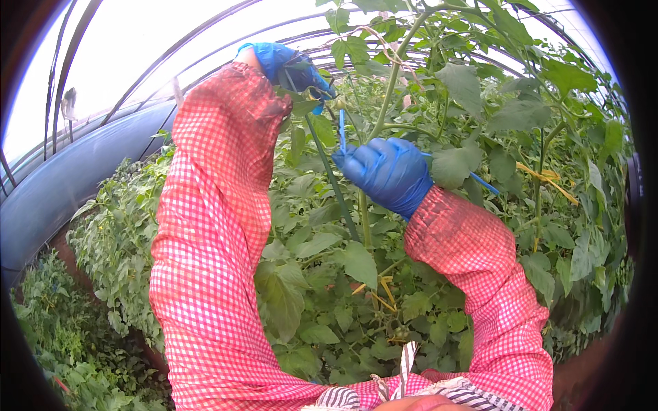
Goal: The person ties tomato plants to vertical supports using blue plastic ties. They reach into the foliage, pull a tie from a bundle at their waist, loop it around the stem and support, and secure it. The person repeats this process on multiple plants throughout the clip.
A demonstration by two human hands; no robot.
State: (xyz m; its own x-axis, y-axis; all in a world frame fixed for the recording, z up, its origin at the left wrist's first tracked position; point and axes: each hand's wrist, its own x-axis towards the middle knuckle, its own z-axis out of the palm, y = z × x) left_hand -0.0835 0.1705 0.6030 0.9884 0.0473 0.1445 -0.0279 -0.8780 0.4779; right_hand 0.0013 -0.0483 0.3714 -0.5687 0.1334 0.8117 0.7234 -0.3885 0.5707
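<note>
My left hand (pixel 295 69), in a blue glove, is raised at the upper left with its fingers curled among tomato leaves. A thin dark green stake (pixel 331 180) runs up to it and partly crosses the glove; leaves and shadow hide whether the fingers grip it. My right hand (pixel 388 174), also gloved in blue, is closed around a narrow blue strip (pixel 342 131). One part of the strip stands above the fist, and a blue length (pixel 483 183) shows beyond the wrist among leaves. Right beside this hand rises a thick tomato stem (pixel 390 92).
Dense tomato foliage (pixel 318 246) fills the space before me. Yellow ties (pixel 547 177) hang on a stem at right, and another yellow tie (pixel 385 290) sits lower down. Leftward run a rolled plastic sheet (pixel 87 164) and curved greenhouse ribs (pixel 169 51).
</note>
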